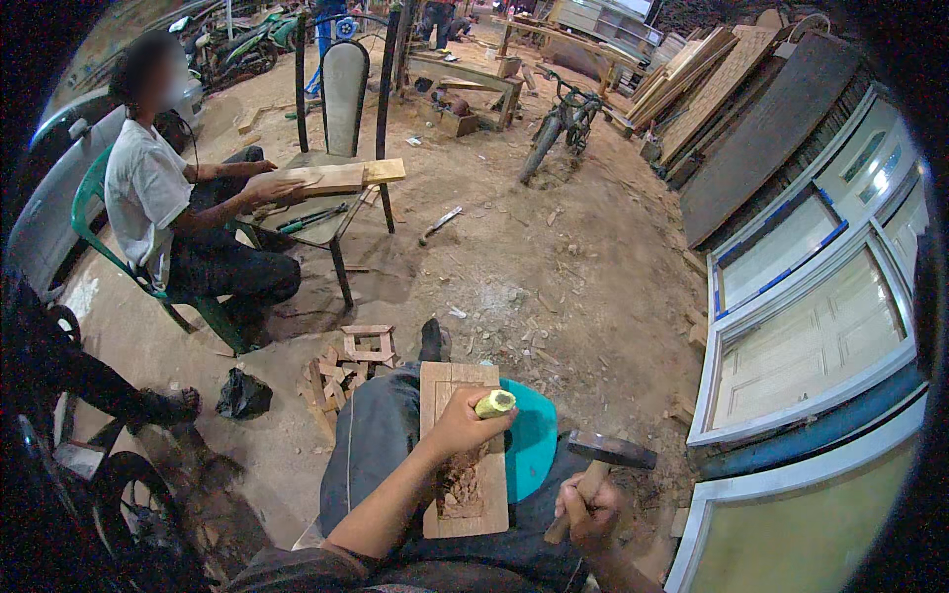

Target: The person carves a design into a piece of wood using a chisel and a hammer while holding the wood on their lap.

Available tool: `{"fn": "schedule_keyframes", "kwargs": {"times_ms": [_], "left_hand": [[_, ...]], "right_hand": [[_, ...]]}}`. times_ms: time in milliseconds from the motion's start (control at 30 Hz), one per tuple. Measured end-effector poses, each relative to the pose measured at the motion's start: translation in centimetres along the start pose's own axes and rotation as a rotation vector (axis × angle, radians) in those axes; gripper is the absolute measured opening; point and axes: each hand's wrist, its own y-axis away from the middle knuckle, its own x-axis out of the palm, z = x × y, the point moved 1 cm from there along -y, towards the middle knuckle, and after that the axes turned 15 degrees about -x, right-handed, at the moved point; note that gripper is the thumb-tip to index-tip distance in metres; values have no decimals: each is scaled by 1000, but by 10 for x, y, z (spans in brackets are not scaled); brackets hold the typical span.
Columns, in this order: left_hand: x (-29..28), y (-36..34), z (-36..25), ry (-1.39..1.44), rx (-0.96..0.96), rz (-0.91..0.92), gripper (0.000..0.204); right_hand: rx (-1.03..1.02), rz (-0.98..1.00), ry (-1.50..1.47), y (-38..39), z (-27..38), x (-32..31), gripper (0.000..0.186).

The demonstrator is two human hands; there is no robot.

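Note:
A rectangular wooden board [491, 514] lies across my lap, with a carved recess in its middle and a raised border. My left hand [457, 427] is over the board, closed around a chisel [496, 402]; its yellow-green handle end faces up, and the blade is hidden below my fist. To the right of the board, my right hand [590, 506] grips the wooden handle of a hammer [615, 450]. The dark metal head is raised, apart from the chisel. Under the board shows a teal seat-like surface [534, 435] between my legs.
A person [158, 198] on a green chair [94, 203] holds a wooden piece [326, 180] over another chair. Wood offcuts [341, 371] and a black bag [243, 393] lie left of my legs. Framed panels [811, 346] lean at right; a bicycle [563, 124] stands farther back.

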Motion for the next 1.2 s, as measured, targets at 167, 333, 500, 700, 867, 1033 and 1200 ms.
{"fn": "schedule_keyframes", "kwargs": {"times_ms": [167,333,500,700,867,1033,1200], "left_hand": [[0,1,-4,-17,62,-34,16],[-1,1,-4,-18,41,-27,15],[1,-2,6,-12,65,-35,12],[2,3,-1,19,-11,-10,12],[-3,1,3,-41,110,-43,12],[1,0,4,9,114,-55,14],[0,0,1,-11,79,1,15]], "right_hand": [[73,10,56,22,-23,5,3],[189,-78,-173,23,-30,21,17],[132,100,99,18,-23,17,18],[79,136,143,7,-24,18,16],[186,116,73,3,-18,20,20],[98,201,128,8,-31,15,18],[74,180,128,6,-25,17,18]]}}
